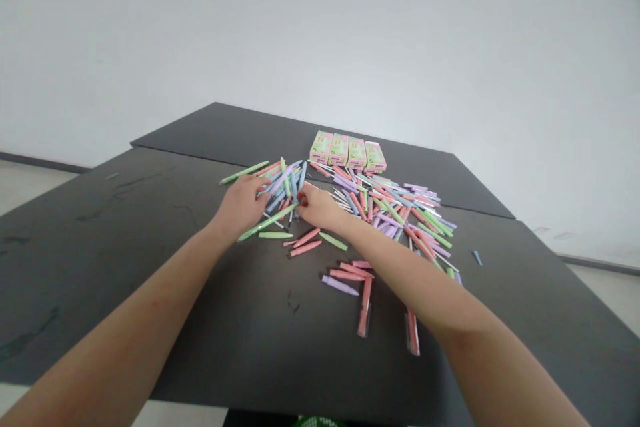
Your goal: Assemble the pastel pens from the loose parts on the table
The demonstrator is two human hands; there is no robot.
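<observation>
My left hand rests against the left side of a heap of pastel pens, thumb and curved fingers apart at its edge. My right hand reaches the heap's other side, its fingers curled together; what lies between its fingertips is hidden. Pens in this heap are green, blue, lavender and coral, some tilted upward. A long green pen slants across the near side, between the hands. Just below lie a short green barrel and a few coral pieces.
A wider pile of mixed pens spreads to the right, partly behind my right forearm. Several pink-and-green boxes stand behind it. Nearer me are a lavender piece and coral pens in clear sleeves. The dark table has a seam.
</observation>
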